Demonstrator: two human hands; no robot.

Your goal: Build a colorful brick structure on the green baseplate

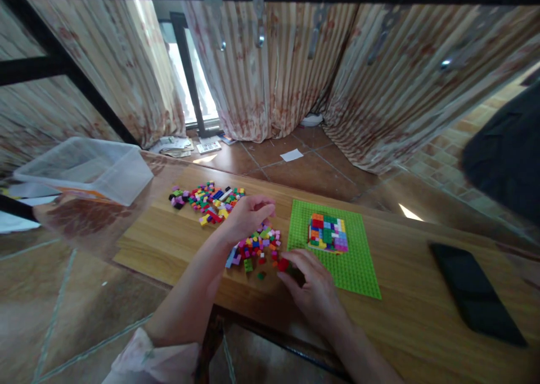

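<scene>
My left hand (248,218) hovers over the loose toy bricks with thumb and fingers curled together. Whatever those fingers may hold is hidden. Beneath and in front of it lies a pile of small coloured bricks (255,242). My right hand (312,285) has thumb and index finger closed around a red brick (283,265) at the pile's right edge. Just beyond that hand is a green baseplate (358,266). On the baseplate stands a low, multicoloured block of joined bricks (327,232). A dark green brick (261,275) lies apart near the table's front edge.
A second brick heap (211,198) spreads at the back left. An empty clear plastic bin (130,176) stands at the far left. A black phone-like slab (475,294) lies on the wooden table (400,328) at right. A dark bar with metal hooks (259,27) crosses overhead.
</scene>
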